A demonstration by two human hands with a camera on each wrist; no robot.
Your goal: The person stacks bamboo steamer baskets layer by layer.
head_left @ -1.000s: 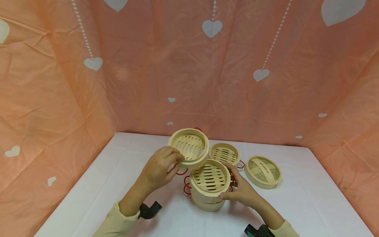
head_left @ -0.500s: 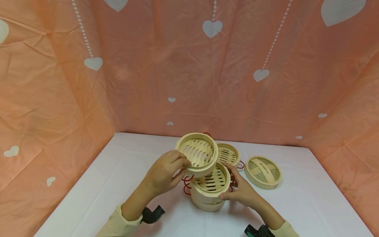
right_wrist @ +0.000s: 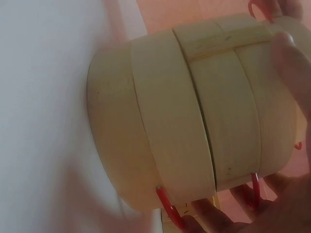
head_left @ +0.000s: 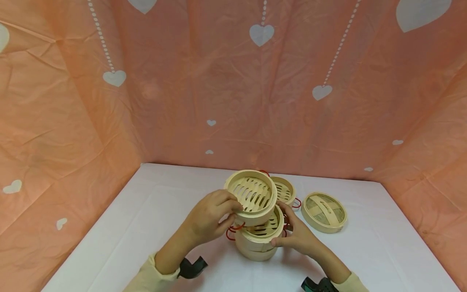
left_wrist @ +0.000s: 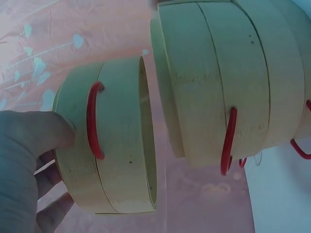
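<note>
My left hand [head_left: 213, 217] grips the near-left rim of a round bamboo steamer basket [head_left: 253, 220] with a slatted floor and red loop handles. That basket hangs tilted over a stack of two similar steamer baskets [head_left: 255, 251], overlapping the stack's far half in the head view. A gap shows between the held basket [left_wrist: 121, 136] and the stack [left_wrist: 218, 87] in the left wrist view. My right hand [head_left: 300, 235] clasps the right side of the stack's upper basket, thumb in front and fingers behind. In the right wrist view, those fingers lie by the red handles of the stack [right_wrist: 165, 116].
Behind the stack sits another slatted steamer basket [head_left: 286, 190], partly hidden by the held one. A woven bamboo lid [head_left: 324, 213] lies to the right. All stand on a white-covered table [head_left: 365, 251], with a pink heart-patterned cloth [head_left: 233, 101] hanging behind.
My left hand has carried its steamer basket rightward and toward me, so it covers more of the stack and of the rear basket. My right hand has stayed on the stack.
</note>
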